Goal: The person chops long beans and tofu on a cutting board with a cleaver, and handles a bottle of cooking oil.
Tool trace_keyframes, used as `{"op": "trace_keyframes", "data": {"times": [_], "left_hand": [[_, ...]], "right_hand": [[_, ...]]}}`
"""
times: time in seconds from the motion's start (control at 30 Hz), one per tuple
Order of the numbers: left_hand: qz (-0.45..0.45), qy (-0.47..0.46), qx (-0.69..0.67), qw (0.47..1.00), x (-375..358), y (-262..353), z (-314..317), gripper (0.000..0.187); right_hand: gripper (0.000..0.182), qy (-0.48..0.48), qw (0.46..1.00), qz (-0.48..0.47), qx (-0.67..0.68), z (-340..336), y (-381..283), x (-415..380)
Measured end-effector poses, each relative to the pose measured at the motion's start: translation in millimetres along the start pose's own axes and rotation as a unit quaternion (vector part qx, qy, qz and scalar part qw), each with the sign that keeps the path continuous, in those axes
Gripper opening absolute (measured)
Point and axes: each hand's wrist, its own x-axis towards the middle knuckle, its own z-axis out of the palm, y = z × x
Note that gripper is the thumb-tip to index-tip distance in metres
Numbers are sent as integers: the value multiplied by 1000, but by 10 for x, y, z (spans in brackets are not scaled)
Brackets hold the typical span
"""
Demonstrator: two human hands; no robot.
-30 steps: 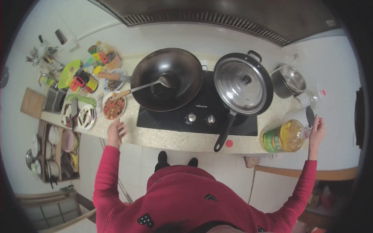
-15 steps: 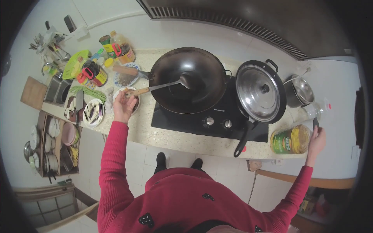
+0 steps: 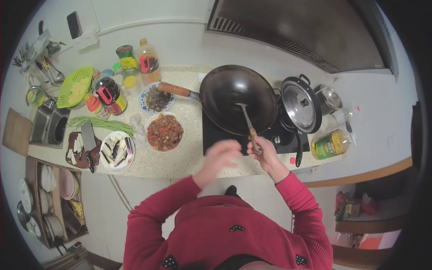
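Note:
My right hand [image 3: 266, 156] is closed around the wooden handle of a wok spatula [image 3: 247, 119], whose metal end rests inside the dark wok [image 3: 225, 96]. Just left of it, my left hand [image 3: 220, 158] is over the counter's front edge, a little blurred, with its fingers apart and nothing visible in them. The wok sits on the black gas stove [image 3: 213, 143], its wooden handle pointing left. Left of the stove stands a bowl of reddish chopped food [image 3: 164, 132], with a plate of dark chopped food [image 3: 156, 98] behind it.
A lidded pan [image 3: 300, 105] stands right of the wok, its handle toward me. An oil bottle [image 3: 327, 145] stands near the right front edge. Leftward are a plate of cut eggplant [image 3: 118, 152], green beans [image 3: 96, 123], a cleaver [image 3: 88, 136] and sauce bottles [image 3: 112, 93].
My right hand has left the oil bottle and now grips the spatula handle. My left hand has let go of the spatula and moved right. The spatula handle now points toward me.

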Motion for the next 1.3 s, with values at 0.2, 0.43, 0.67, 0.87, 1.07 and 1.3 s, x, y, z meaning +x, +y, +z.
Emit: {"op": "trace_keyframes", "data": {"times": [0.2,0.43,0.67,0.87,1.07,1.3], "left_hand": [[58,201,50,977,861,916,-1120,68],[107,227,87,964,1236,1362,-1334,75],[124,265,95,952,1125,1425,-1231,61],[84,254,86,960,1068,1251,-1339,82],[48,273,97,956,927,1291,-1224,82],[61,279,101,953,1015,1292,-1125,75]], "right_hand": [[27,45,999,-25,10,69,168,-366],[28,4,991,-49,124,614,349,-169],[24,68,980,-110,154,647,368,541],[23,108,990,-81,44,538,287,-87],[29,29,993,-51,101,778,347,-282],[23,74,977,-101,171,799,362,447]]}}
